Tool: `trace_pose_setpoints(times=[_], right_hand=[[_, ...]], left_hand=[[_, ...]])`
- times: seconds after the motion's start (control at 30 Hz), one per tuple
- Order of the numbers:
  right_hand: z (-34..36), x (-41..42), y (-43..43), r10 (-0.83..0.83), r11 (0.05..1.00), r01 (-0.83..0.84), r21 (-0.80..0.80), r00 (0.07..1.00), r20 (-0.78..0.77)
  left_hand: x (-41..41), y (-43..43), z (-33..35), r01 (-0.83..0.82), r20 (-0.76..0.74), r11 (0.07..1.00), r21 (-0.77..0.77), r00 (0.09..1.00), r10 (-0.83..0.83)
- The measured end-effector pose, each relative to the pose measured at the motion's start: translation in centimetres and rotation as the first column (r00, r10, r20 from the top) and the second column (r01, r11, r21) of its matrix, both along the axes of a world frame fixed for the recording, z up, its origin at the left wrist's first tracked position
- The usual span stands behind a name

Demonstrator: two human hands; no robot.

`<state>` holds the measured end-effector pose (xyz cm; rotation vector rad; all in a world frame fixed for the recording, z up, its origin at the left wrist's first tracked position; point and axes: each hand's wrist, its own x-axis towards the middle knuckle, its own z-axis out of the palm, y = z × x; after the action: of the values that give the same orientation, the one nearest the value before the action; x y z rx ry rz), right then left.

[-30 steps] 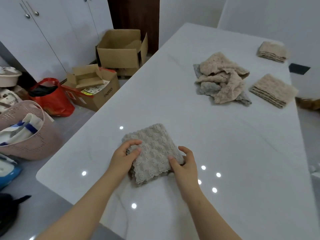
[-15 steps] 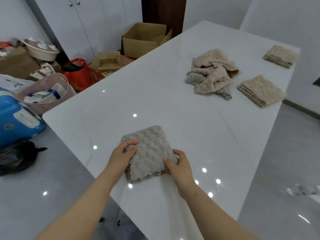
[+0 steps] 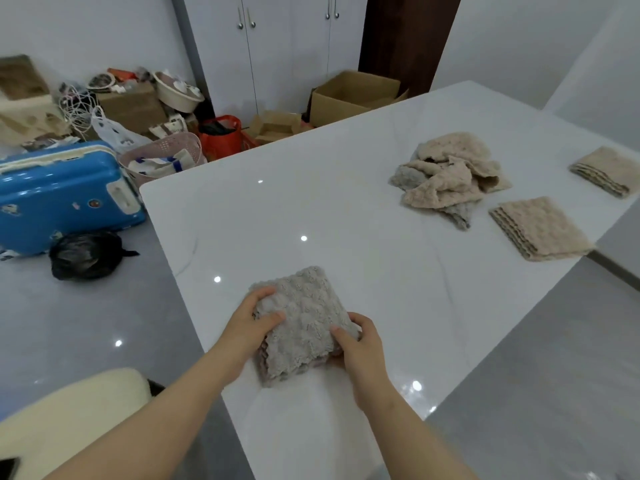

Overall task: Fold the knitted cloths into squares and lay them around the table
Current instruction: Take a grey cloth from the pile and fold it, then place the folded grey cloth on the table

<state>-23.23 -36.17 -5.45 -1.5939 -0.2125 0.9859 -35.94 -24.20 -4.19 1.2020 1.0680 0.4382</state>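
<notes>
1. The grey folded cloth [image 3: 304, 320] sits on the white table [image 3: 311, 209] close to the near-left edge. It is a thick, roughly square bundle, and its stacked, wavy layers show along the near side.
2. The left hand [image 3: 252, 317] grips the cloth's left side, with the fingers curled over the far-left corner and the thumb pressed on the top face.
3. The right hand [image 3: 360, 348] holds the right side, with the thumb on top and the fingers wrapped round the edge. Both forearms reach in from the near side.
4. Whether the cloth rests fully on the table or is lifted a little at the near edge, I cannot tell.
5. Further along the table, well apart from the hands, is a heap of unfolded cloths [image 3: 450, 178]. They are mostly beige, with grey ones showing underneath.
6. Just to the right of the heap lies a folded beige square [image 3: 543, 226] near the table's right edge. A second folded beige square [image 3: 606, 169] lies beyond it, also by that edge.
7. On the floor to the left stand a blue suitcase [image 3: 59, 195], with a black bag [image 3: 86, 254] in front of it and a pink basket [image 3: 162, 150] beside it.
8. Behind those are a red bag [image 3: 221, 133], an open cardboard box [image 3: 353, 95] and a white cupboard [image 3: 284, 46].
9. A cream cushion [image 3: 69, 410] shows under the left forearm.
</notes>
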Motion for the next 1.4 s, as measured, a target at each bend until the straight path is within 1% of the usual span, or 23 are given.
trace_pose_setpoints(times=[0.07,0.17,0.4,0.6,0.7,0.77,0.83,0.87,0.9,0.93,0.97,1.0,1.03,1.07,1.1,1.23,1.3,1.4], right_hand=[[0.4,2.0,-1.0,0.006,1.0,-0.006,0.011,1.0,-0.017],[0.8,5.9,-3.1,0.032,0.999,-0.032,0.017,0.999,-0.003],[1.9,16.4,-8.5,0.122,0.992,-0.119,-0.04,0.99,0.075],[2.7,21.7,-10.4,0.193,0.981,-0.191,-0.026,0.971,0.14],[2.3,23.2,-10.7,0.23,0.972,-0.216,-0.095,0.958,0.171],[2.0,23.6,-10.8,0.276,0.956,-0.25,-0.155,0.945,0.175],[1.9,23.8,-10.6,0.312,0.937,-0.266,-0.227,0.929,0.2],[1.9,23.8,-10.5,0.335,0.925,-0.266,-0.271,0.907,0.255],[2.0,23.9,-10.3,0.371,0.909,-0.262,-0.323,0.864,0.341],[2.1,23.9,-10.0,0.417,0.889,-0.254,-0.381,0.795,0.442],[2.5,23.7,-9.7,0.47,0.865,-0.243,-0.439,0.697,0.541],[2.9,23.4,-9.4,0.518,0.845,-0.234,-0.481,0.581,0.628],[3.2,22.9,-9.1,0.545,0.836,-0.237,-0.495,0.466,0.697],[3.6,22.2,-8.6,0.549,0.836,-0.258,-0.484,0.376,0.747],[4.0,21.5,-8.0,0.541,0.838,-0.287,-0.464,0.323,0.777],[5.0,18.0,-5.4,0.556,0.801,-0.416,-0.431,0.247,0.794],[5.3,16.2,-3.9,0.568,0.783,-0.463,-0.416,0.259,0.781],[5.0,12.9,-1.6,0.582,0.778,-0.478,-0.408,0.302,0.755]], left_hand=[[1.5,-1.3,0.3,-0.01,0.006,1.0,0.016,1.0,0.01],[5.0,-3.8,0.5,-0.017,0.005,0.999,0.047,1.0,0.016],[13.8,-10.2,1.1,-0.1,0.011,0.994,0.041,0.995,0.099],[18.5,-12.6,1.3,-0.135,0.044,0.989,0.058,0.99,0.133],[19.7,-13.1,1.0,-0.094,-0.025,0.991,0.099,0.995,0.097],[19.9,-13.3,0.6,-0.041,-0.137,0.986,0.163,0.989,0.063],[19.8,-13.5,0.3,-0.024,-0.242,0.975,0.219,0.967,0.078],[19.8,-13.6,0.3,-0.023,-0.282,0.969,0.247,0.955,0.094],[19.8,-13.7,0.4,-0.015,-0.319,0.959,0.285,0.941,0.109],[19.8,-13.7,0.6,0.003,-0.357,0.944,0.33,0.926,0.122],[19.6,-13.6,0.7,0.015,-0.385,0.928,0.371,0.912,0.139],[19.4,-13.4,0.9,0.013,-0.4,0.917,0.398,0.902,0.16],[19.0,-13.2,1.1,0.003,-0.409,0.912,0.409,0.895,0.181],[18.5,-12.9,1.3,-0.011,-0.411,0.912,0.41,0.89,0.196],[18.1,-12.6,1.5,-0.023,-0.41,0.913,0.408,0.888,0.206],[15.7,-10.8,2.8,-0.063,-0.378,0.896,0.441,0.892,0.249],[14.0,-9.6,3.2,-0.087,-0.357,0.891,0.445,0.895,0.266],[11.1,-7.3,2.7,-0.065,-0.363,0.896,0.44,0.899,0.244]])
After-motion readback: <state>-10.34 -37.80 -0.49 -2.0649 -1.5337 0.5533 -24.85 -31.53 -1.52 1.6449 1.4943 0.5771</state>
